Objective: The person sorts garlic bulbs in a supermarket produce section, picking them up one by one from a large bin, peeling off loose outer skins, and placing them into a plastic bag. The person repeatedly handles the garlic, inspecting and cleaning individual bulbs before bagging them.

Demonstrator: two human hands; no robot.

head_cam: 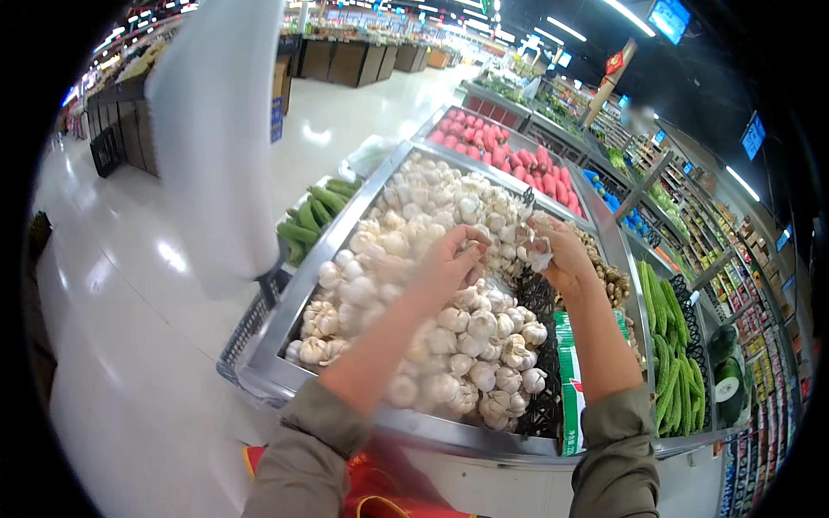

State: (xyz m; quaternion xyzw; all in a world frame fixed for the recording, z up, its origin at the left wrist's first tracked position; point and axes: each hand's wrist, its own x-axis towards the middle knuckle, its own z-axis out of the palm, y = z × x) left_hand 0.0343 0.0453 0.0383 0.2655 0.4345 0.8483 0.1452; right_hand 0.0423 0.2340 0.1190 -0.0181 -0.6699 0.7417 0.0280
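Heads of garlic (482, 324) fill a metal-rimmed display bin (382, 173) in front of me. Over the middle of the pile is my left hand (456, 256), its fingers curled inward; whether something small is pinched in them cannot be made out. To its right, my right hand (565, 251) grips papery white garlic skin (539, 254), which sticks out between the fingers. A black plastic mesh divider (539, 304) runs below that hand. Under my right forearm lies a green and white printed packet (570, 375), partly covered.
Ginger-like roots (612, 281) lie right of the divider, with pink-wrapped produce (499, 146) beyond. Bitter melons (677, 388) fill the right-hand bin. A basket of green gourds (317, 217) adjoins the left rim. A blurred whitish sheet (217, 129) hangs close at upper left, above the floor (129, 324).
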